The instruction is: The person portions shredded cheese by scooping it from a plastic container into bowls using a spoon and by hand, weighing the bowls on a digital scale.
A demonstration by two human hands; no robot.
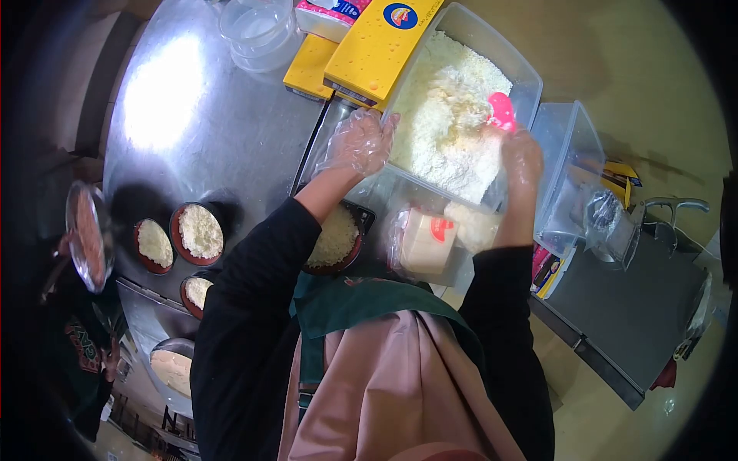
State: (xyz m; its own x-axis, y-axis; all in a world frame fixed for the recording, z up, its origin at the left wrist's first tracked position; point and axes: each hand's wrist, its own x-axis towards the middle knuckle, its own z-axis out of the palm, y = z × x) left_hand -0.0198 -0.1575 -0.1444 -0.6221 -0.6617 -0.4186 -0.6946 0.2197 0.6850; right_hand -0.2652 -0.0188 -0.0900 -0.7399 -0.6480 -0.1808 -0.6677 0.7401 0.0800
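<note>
A clear plastic tub (530,65) holds a heap of white grated or powdery food (453,115). My right hand (523,157), in a clear glove, is closed on a pink scoop (501,111) at the tub's right side. My left hand (361,142), also gloved, is at the tub's left edge; what its fingers grip, if anything, I cannot make out. Below my left forearm is a round dish of grated white food (335,240), partly hidden by the sleeve. A pale block in a wrapper (427,242) lies below the tub.
Yellow boxes (380,46) and clear round containers (257,34) are at the top. Small filled dishes (201,231) stand at left on the metal table (254,138). Another person (84,353) at far left is near a raised clear bowl. An empty clear tub (569,146) is right.
</note>
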